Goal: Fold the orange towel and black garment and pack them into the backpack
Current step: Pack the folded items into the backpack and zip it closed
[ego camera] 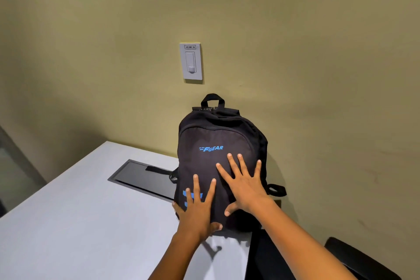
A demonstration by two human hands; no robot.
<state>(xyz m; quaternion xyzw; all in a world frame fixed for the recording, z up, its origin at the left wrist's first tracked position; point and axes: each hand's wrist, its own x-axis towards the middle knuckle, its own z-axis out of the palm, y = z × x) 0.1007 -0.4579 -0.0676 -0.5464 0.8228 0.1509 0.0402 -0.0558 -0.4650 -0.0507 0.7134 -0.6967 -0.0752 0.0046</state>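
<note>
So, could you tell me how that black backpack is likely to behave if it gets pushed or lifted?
The backpack is soft fabric, so it would probably sag rather than stay stiff. It stands upright near the table edge, so a push might tip it. Both the left hand and right hand press flat against it, perhaps steadying it.

Backpack – matt black cloth; table – smooth, matt

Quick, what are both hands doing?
Left hand: open, fingers spread, pressing flat on the backpack.
Right hand: open, spread flat on it too.
</note>
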